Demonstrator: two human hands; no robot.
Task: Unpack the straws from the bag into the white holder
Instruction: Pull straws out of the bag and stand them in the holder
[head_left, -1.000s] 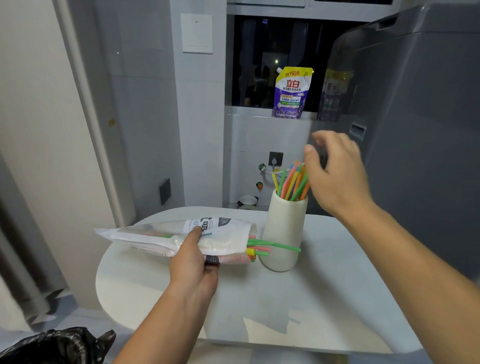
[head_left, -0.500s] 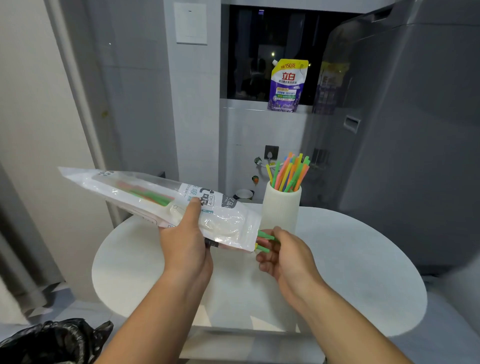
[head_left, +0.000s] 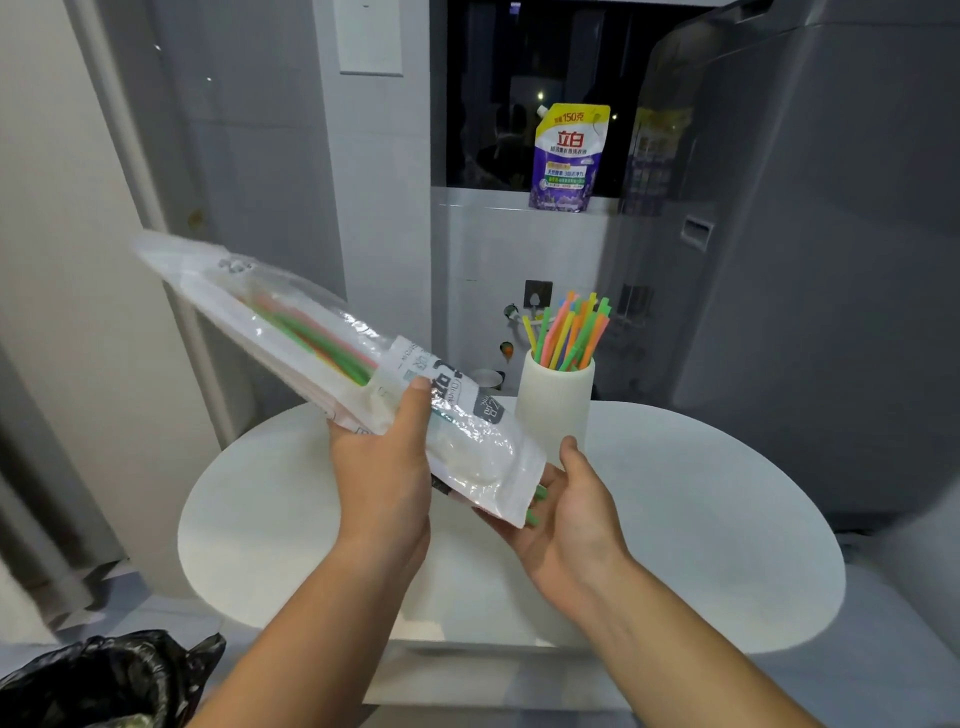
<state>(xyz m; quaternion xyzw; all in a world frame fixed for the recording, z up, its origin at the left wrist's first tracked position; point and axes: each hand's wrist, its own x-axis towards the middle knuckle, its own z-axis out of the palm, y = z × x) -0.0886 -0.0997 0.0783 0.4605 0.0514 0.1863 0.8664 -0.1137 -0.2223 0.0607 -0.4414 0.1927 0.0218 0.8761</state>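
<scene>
My left hand (head_left: 387, 467) grips a clear plastic bag (head_left: 291, 332) around its middle and holds it tilted above the table, mouth pointing down to the right. Green and pink straws (head_left: 311, 338) show through the bag. Two green straw tips (head_left: 537, 501) stick out of the mouth and rest on the palm of my right hand (head_left: 571, 512), which lies cupped, palm up, under the opening with fingers apart. Behind it stands the white holder (head_left: 553, 410), filled with several coloured straws (head_left: 569, 332).
A round white table (head_left: 701, 519) carries the holder. A grey washing machine (head_left: 831, 234) stands at the right. A purple detergent pouch (head_left: 569, 156) sits on the ledge behind. A black bin bag (head_left: 98, 680) lies at the lower left, a wall at the left.
My left hand has lifted the bag off the table and tipped its closed end higher. My right hand left the holder's straws and came down under the bag's mouth, opening palm up.
</scene>
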